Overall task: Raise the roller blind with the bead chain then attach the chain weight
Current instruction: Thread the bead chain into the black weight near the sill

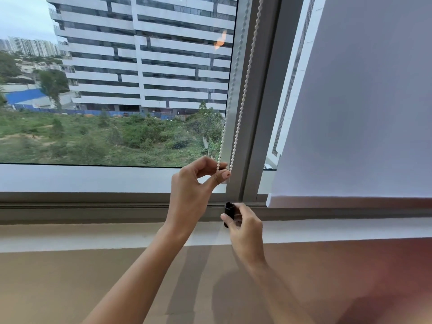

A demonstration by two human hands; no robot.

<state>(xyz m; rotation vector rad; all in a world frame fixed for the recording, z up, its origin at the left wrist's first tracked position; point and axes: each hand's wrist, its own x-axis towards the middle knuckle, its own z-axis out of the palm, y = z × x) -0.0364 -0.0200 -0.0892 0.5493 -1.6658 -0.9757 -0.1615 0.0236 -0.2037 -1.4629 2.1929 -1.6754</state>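
A white bead chain (243, 94) hangs as a double strand along the grey window mullion (254, 136). My left hand (196, 185) pinches the bottom loop of the chain between thumb and fingers, just left of the mullion. Below it, my right hand (243, 228) grips a small black cylindrical chain weight (228, 209), whose top pokes out above my fingers, a short gap under the chain's end. On the right, a white roller blind (362, 113) hangs down, its bottom bar (350, 200) close to the window's lower frame.
The left window pane (117, 90) is uncovered and shows a large building and greenery outside. A grey lower frame rail (81, 204) and a white sill (70, 237) run across beneath the hands. A beige wall (70, 288) lies below the sill.
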